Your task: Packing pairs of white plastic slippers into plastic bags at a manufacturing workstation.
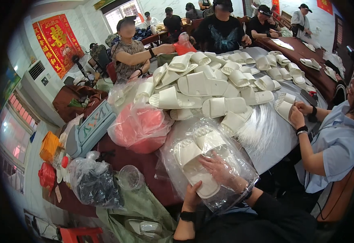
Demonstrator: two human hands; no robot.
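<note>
A pair of off-white slippers (189,153) lies side by side in front of me, with a clear plastic bag (169,139) around them. My left hand (192,195) grips the heel edge of the left slipper, thumb on top. Stretched across the slippers, my right hand (220,170) rests its fingers on them. Its wrist appears to be within the bag's film, though the bag's opening is hard to make out. Just beyond the bag rises a big heap of loose off-white slippers (201,84).
Left of the bag sit a pink-red bundle in clear plastic (138,125), a blue-grey plastic case (90,129) and a bag with dark contents (96,182). At the right, a co-worker's hands (297,115) hold a slipper. Others sit around the tables; a red stool (79,235) stands lower left.
</note>
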